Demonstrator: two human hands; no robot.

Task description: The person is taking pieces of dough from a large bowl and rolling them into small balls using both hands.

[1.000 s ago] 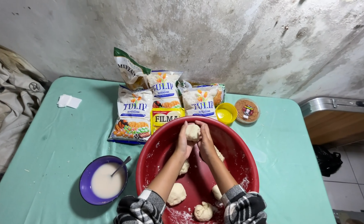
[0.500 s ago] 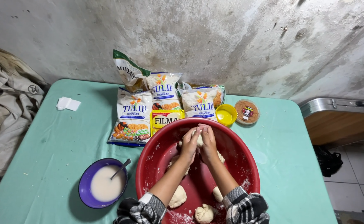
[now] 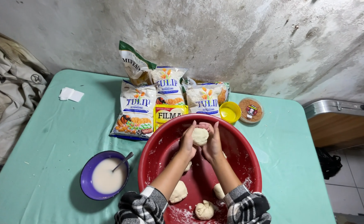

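Both my hands are raised over a big red basin on the green table. My left hand and my right hand press from either side on a pale ball of dough held between the palms. Several other dough balls lie on the floured bottom of the basin, among them one ball by my left forearm and another dough ball at the near rim. My sleeves are black-and-white plaid.
A purple bowl of white liquid with a spoon stands left of the basin. Flour bags and a yellow packet lie behind it, with a yellow cup and a round brown-filled tub. Folded tissue lies far left; cloth hangs beyond the table's left edge.
The hands first closed fully round the dough ball and rolled it; now they have parted a little, so the ball shows between the palms again.
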